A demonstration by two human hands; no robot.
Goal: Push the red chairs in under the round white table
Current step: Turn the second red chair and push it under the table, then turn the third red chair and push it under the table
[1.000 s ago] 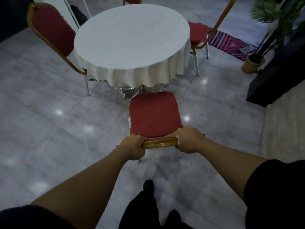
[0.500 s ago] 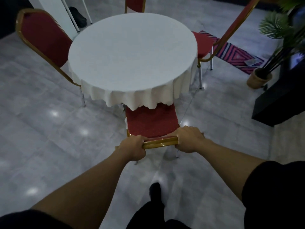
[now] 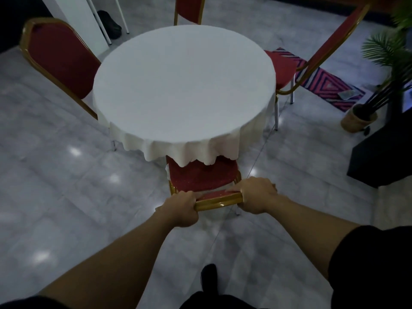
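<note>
A round table under a white cloth [image 3: 182, 85] fills the middle of the view. Directly in front of me stands a red chair [image 3: 201, 176] with a gold frame, its seat partly under the cloth's hanging edge. My left hand [image 3: 182, 208] grips the left end of its gold top rail. At the rail's right end my right hand [image 3: 256, 195] holds on too. Three more red chairs stand around the table: one at the left [image 3: 60, 61], one at the far side [image 3: 189, 8] and one at the right [image 3: 287, 68].
A potted palm [image 3: 361, 117] stands on the floor at the right, beside a dark cabinet [image 3: 383, 157]. A striped rug [image 3: 327, 81] lies behind the right chair. White stand legs [image 3: 104, 25] rise at the back left. The floor is glossy grey tile.
The chair in my hands has slid forward until much of its seat is under the tablecloth. I have stepped closer to the table.
</note>
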